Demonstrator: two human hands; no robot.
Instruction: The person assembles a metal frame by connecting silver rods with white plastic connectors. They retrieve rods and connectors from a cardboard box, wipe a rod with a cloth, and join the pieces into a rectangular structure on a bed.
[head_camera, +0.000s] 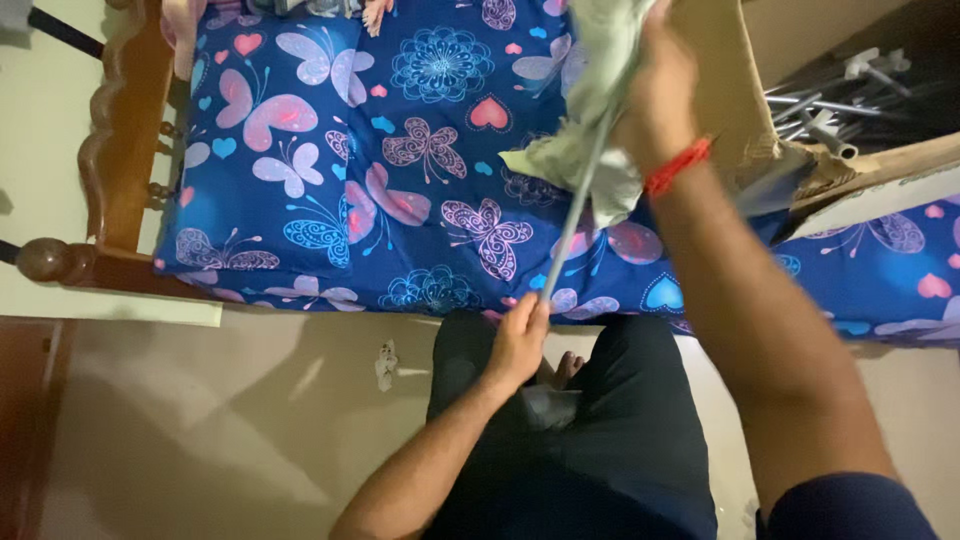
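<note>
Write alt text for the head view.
A person's left hand grips the lower end of a thin metal rod while the right hand holds a pale cloth around it, above a butterfly-patterned blue bedspread.

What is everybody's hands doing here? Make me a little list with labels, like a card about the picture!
left hand: grips the lower end of a thin grey rod
right hand: holds a pale green cloth around the rod's upper part
wrist: red band on the right arm
behind: bed with blue butterfly sheet, wooden frame
right side: open cardboard box with more grey rods
floor: small scrap lying near the bed
</note>
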